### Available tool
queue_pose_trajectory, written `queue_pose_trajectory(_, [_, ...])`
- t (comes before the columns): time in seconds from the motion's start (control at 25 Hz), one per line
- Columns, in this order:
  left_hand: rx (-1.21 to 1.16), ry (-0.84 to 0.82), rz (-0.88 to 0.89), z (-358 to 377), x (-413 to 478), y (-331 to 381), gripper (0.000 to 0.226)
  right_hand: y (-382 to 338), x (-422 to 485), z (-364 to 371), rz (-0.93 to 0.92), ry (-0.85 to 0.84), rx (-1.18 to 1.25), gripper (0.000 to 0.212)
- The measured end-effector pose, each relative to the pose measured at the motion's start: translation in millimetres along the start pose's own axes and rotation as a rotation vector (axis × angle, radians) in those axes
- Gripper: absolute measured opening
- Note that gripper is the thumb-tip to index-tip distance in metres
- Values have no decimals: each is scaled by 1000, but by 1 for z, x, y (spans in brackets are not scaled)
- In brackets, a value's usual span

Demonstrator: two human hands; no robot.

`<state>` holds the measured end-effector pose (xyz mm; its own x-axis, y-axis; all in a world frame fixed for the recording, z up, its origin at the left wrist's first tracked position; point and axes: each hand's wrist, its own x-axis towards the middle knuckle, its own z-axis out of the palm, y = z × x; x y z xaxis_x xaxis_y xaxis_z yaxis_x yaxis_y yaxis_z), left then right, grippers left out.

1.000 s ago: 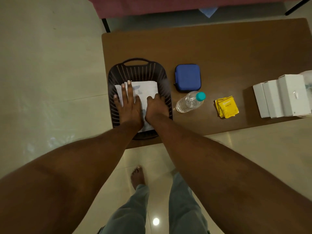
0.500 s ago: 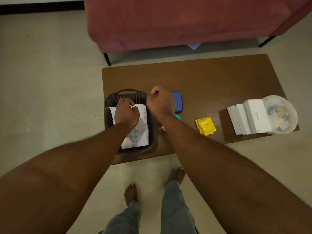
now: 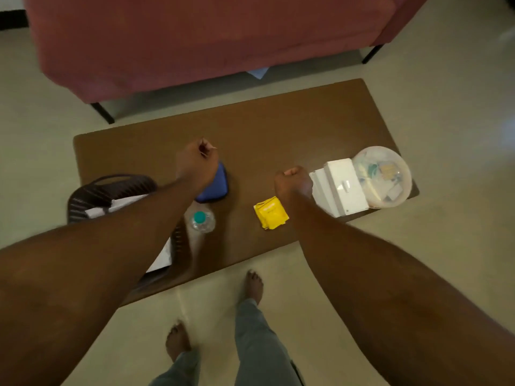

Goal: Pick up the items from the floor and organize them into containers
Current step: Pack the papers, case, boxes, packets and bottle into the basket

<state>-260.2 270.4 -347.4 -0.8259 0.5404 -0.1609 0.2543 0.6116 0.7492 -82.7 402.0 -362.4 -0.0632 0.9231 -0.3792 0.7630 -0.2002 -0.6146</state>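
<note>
– Since our left hand [image 3: 196, 162] let go of the paper [image 3: 122, 203] in the slatted dark basket [image 3: 92, 193], what do we see?
– Our 2 hands hover over the smooth brown desk [image 3: 278, 129], fingers clenched on nothing. The left is above the rounded blue case [image 3: 216, 188]. The right hand [image 3: 292, 182] has shifted over the crinkled yellow packets [image 3: 270, 213], beside the white boxes [image 3: 341, 188]. The paper lies in the basket.

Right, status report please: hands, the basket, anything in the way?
Left hand and right hand both fisted, empty. Basket holds white paper. Water bottle beside basket; left forearm crosses above it.
</note>
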Motion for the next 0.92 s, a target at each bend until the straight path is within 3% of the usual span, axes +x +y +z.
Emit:
queue_pose_trajectory(0.12, [-95, -112, -50, 72, 15, 57, 19, 29, 57, -44, 51, 34, -31, 17])
queue_pose_trajectory(0.32, [-305, -507, -369, 205, 1, 97, 32, 73, 127, -118, -18, 178, -60, 29])
queue_pose_trajectory(0.48, [-305, -722, -607, 263, -35, 109, 39, 112, 168, -134, 128, 45, -103, 56])
queue_pose_trajectory(0.56, [-310, -744, -694, 279, -44, 109, 65, 127, 179, -138, 145, -80, -91, 62])
queue_pose_trajectory(0.68, [-382, -721, -803, 292, -47, 110, 86, 135, 189, -137, 107, -300, -105, 72])
queue_pose_trajectory(0.92, [-404, -639, -823, 307, -41, 105, 81, 134, 195, -126, 15, -473, -127, 90])
